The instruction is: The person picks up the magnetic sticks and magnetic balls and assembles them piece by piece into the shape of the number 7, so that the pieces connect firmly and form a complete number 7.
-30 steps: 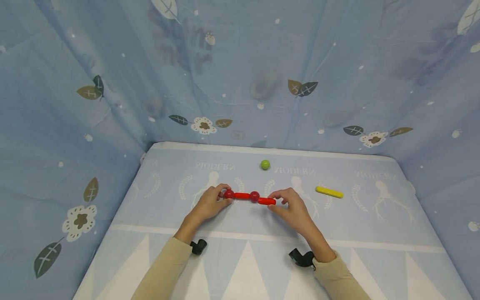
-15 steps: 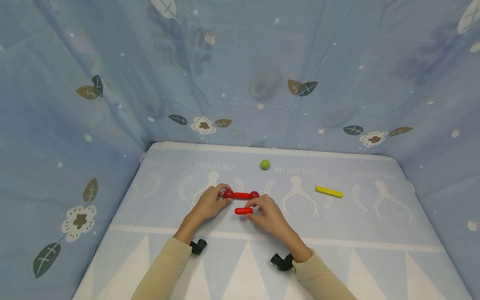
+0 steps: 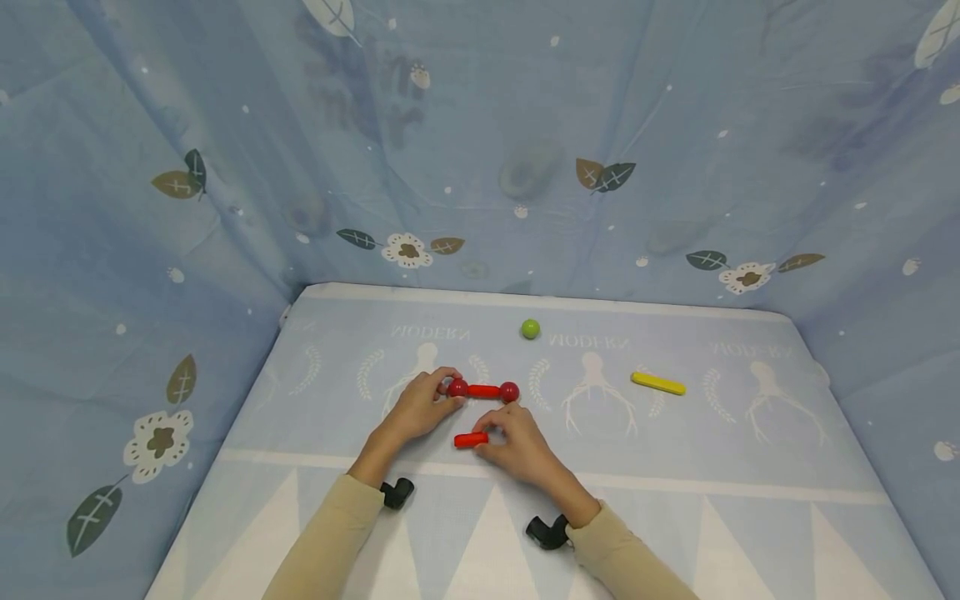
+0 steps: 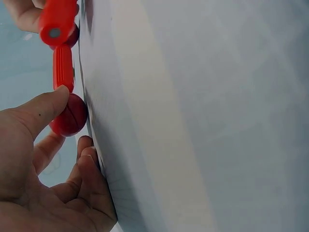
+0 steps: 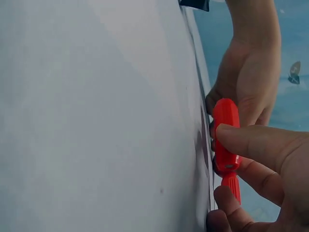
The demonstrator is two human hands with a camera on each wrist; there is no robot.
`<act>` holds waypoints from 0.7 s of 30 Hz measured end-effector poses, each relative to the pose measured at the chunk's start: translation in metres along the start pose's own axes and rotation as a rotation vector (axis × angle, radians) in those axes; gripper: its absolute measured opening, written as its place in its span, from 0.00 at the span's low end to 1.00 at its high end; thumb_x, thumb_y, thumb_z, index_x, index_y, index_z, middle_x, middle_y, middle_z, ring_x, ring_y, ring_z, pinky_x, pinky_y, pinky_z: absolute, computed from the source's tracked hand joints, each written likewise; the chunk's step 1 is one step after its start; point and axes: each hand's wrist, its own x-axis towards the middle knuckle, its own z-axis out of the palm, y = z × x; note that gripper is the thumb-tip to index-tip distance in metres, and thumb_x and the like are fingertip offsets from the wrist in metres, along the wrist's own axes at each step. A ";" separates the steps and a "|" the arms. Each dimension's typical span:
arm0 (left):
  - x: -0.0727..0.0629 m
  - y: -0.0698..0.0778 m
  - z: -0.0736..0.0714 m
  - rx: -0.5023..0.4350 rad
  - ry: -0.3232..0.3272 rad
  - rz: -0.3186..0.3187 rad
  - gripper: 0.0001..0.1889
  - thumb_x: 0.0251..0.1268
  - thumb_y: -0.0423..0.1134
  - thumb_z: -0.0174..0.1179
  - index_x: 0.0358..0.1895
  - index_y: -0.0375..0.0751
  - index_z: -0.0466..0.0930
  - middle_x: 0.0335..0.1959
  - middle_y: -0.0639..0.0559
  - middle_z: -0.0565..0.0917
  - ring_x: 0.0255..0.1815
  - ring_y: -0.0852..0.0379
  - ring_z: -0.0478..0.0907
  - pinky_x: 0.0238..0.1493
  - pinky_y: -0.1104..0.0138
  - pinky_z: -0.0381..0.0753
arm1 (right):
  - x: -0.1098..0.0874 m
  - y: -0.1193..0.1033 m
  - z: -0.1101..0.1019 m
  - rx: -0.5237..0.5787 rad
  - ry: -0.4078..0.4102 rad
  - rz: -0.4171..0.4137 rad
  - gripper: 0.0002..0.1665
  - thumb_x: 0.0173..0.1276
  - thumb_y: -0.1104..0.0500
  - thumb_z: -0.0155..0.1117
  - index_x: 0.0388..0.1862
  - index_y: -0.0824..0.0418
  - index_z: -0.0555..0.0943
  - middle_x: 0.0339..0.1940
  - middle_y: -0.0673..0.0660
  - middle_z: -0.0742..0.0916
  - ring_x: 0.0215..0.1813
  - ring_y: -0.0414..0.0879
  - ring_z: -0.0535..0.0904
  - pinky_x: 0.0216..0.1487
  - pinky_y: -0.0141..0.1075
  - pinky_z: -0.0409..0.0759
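My left hand (image 3: 416, 406) pinches a dark red ball (image 4: 70, 116) between thumb and finger. From that ball a red magnetic stick (image 3: 483, 392) runs right to a second dark red ball (image 3: 509, 392), all in one row on the table. Nearer the person, my right hand (image 3: 521, 445) pinches a separate red magnetic stick (image 3: 470, 440), its free end pointing left. This loose stick (image 4: 57, 21) shows a round grey disc in its end in the left wrist view. In the right wrist view the thumb lies across the stick (image 5: 226, 111), and part of the row is hidden behind it.
A green ball (image 3: 530, 329) lies toward the table's back edge. To the right is a yellow stick (image 3: 658, 383). Patterned blue cloth (image 3: 480, 150) hangs behind and beside the table. Black wrist-worn pieces (image 3: 547, 532) sit near both sleeves.
My right hand has taken the red stick from the right end of the row, moving it left and toward the person. The left hand stays on its ball.
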 end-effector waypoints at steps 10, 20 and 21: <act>0.001 0.001 0.000 0.000 -0.002 -0.007 0.21 0.65 0.44 0.69 0.60 0.51 0.77 0.38 0.50 0.77 0.38 0.54 0.71 0.36 0.62 0.73 | 0.001 -0.001 0.007 -0.091 -0.007 0.020 0.10 0.57 0.60 0.78 0.37 0.50 0.86 0.39 0.51 0.77 0.44 0.48 0.69 0.45 0.44 0.65; 0.001 0.002 -0.001 0.006 -0.007 -0.016 0.21 0.65 0.44 0.68 0.60 0.50 0.77 0.39 0.50 0.77 0.38 0.53 0.71 0.36 0.62 0.74 | 0.001 -0.003 0.006 -0.088 -0.012 0.019 0.11 0.56 0.60 0.78 0.38 0.51 0.86 0.39 0.52 0.77 0.44 0.49 0.69 0.46 0.45 0.65; 0.000 0.002 -0.001 0.007 -0.006 -0.015 0.21 0.65 0.44 0.69 0.60 0.50 0.77 0.39 0.50 0.77 0.38 0.54 0.71 0.36 0.62 0.74 | 0.000 -0.004 0.006 -0.091 -0.015 0.020 0.11 0.57 0.60 0.78 0.38 0.52 0.86 0.39 0.51 0.78 0.44 0.49 0.69 0.46 0.45 0.65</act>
